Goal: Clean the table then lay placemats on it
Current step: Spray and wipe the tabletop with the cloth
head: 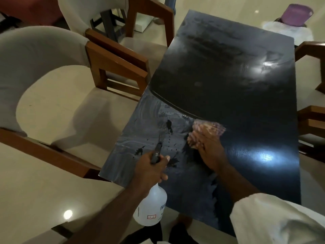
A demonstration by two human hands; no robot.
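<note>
A long black glossy table (228,76) runs from near me to the far side, its near left part streaked with wet smears. My left hand (151,166) grips the dark trigger head of a white spray bottle (151,205), held over the near left table edge with the nozzle pointing at the tabletop. My right hand (209,148) lies flat on the table and presses a pinkish cloth (209,128), blurred by motion, against the wet surface. No placemats are in view.
Cushioned wooden chairs stand along the left side (58,95) and behind (112,20); more chair arms (311,118) line the right edge. A purple tub (297,14) sits on a white thing at the far right. The floor is pale and shiny.
</note>
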